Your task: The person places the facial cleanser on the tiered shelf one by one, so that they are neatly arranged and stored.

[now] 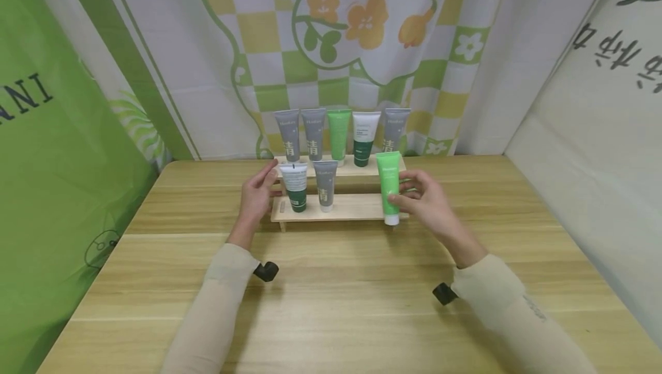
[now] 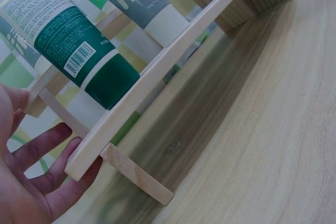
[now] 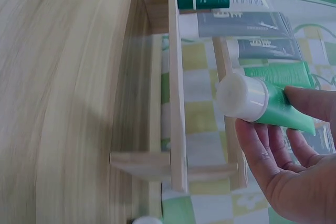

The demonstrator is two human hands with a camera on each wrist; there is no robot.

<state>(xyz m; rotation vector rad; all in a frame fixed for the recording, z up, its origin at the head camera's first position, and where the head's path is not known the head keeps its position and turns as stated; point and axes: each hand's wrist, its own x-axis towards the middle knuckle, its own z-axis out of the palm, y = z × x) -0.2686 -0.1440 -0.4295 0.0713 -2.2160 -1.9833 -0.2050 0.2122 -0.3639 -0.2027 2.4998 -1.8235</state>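
A two-tier wooden display rack (image 1: 357, 206) stands on the table. My right hand (image 1: 426, 201) pinches a bright green squeeze tube (image 1: 389, 181) between thumb and fingers, its white cap pointing down, in front of the lower shelf's right end. The right wrist view shows that tube (image 3: 286, 109) cap towards the camera. At the rack's left end, my left hand (image 1: 256, 193) grips the frame, thumb at the upper shelf and fingers about the lower shelf's end. On the lower shelf stand a white-and-green tube (image 1: 296, 187) and a grey tube (image 1: 326, 185).
Along the upper shelf stand grey tubes (image 1: 288, 135), a green tube (image 1: 338, 135) and another white-and-green tube (image 1: 365, 138). A patterned curtain (image 1: 269, 35) hangs behind the wooden table (image 1: 351, 305). Green cloth (image 1: 57, 161) borders the left side, a white printed cloth (image 1: 600, 115) the right.
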